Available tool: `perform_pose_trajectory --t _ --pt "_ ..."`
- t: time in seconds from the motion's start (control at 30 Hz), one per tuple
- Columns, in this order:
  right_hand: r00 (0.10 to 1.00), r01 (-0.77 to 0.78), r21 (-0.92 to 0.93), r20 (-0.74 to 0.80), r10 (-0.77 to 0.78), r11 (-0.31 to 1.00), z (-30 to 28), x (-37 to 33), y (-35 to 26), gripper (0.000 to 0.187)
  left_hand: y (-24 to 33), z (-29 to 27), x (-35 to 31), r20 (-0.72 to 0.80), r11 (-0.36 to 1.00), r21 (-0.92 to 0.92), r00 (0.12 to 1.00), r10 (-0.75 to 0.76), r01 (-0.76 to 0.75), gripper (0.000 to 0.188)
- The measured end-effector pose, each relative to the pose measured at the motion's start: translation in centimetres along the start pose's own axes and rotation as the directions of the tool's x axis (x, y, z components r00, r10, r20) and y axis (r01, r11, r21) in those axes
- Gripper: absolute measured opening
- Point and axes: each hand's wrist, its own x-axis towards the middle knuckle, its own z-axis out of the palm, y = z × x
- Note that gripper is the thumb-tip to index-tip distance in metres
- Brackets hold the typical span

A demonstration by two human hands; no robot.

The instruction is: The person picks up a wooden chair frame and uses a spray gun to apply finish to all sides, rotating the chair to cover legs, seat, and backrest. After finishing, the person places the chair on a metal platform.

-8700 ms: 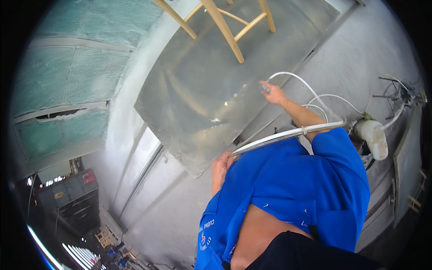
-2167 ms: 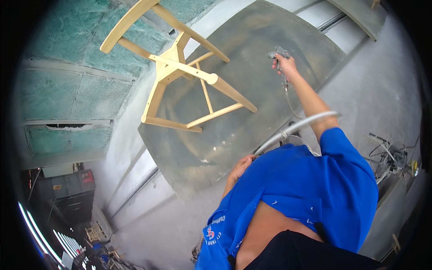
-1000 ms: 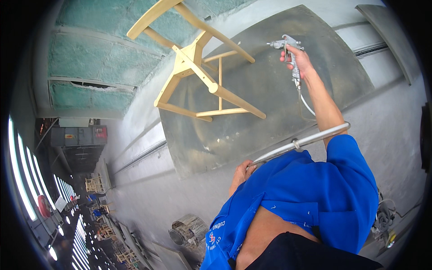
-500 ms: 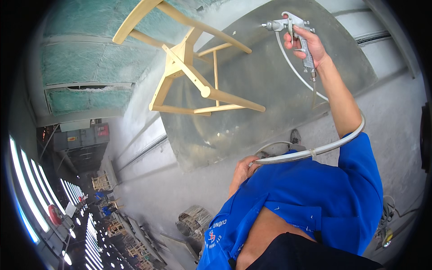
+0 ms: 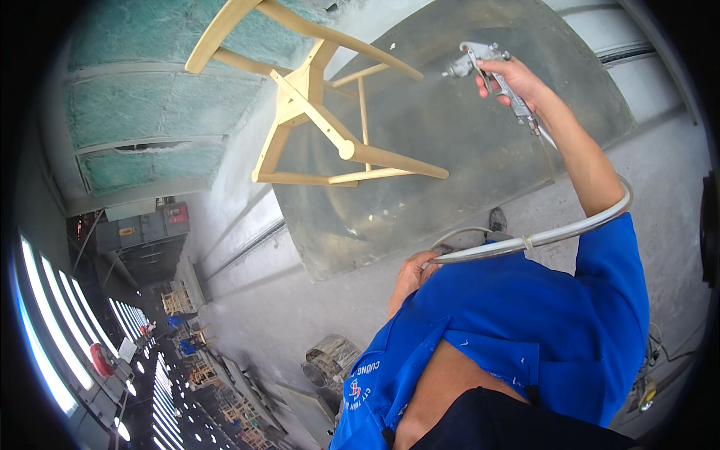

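- Over a grey board (image 5: 480,154), as the head view shows, a pale wooden chair (image 5: 300,105) stands with its curved back toward the upper left and its legs reaching right; I cannot make out how every foot meets the board.
- Right hand (image 5: 523,82): the grip is closed around a silver spray gun (image 5: 484,52), its nozzle (image 5: 451,73) aimed left toward the chair legs and apart from the wood. A faint haze seems to hang ahead, though I cannot be sure.
- Left hand (image 5: 409,275): low at the front of the blue jacket (image 5: 517,315), the grip looks curled around a pale hose (image 5: 564,230) that loops up to the right arm.
- Spraying the frame well, I judge from my remote post, calls for a square aim, an even gap and whole-arm sweeps, easing the trigger past each bar's end.
- Joints could gather runs; I would pass lightly there, holding the hose clear of the legs.
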Motion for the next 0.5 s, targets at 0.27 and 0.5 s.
perform_pose_trajectory --t 0.27,0.5 --pt "0.953 0.055 0.376 0.257 -0.161 0.925 -0.9 -5.2 -2.5 0.048 -1.3 -1.2 -0.1 0.028 0.991 -0.016 0.990 0.136 -0.135 0.024" --pt "0.974 -0.045 0.358 0.225 -0.039 0.933 -2.0 -6.9 4.3 0.037 -0.5 -1.5 -2.1 0.037 0.923 -0.379 0.998 -0.054 0.065 0.026"
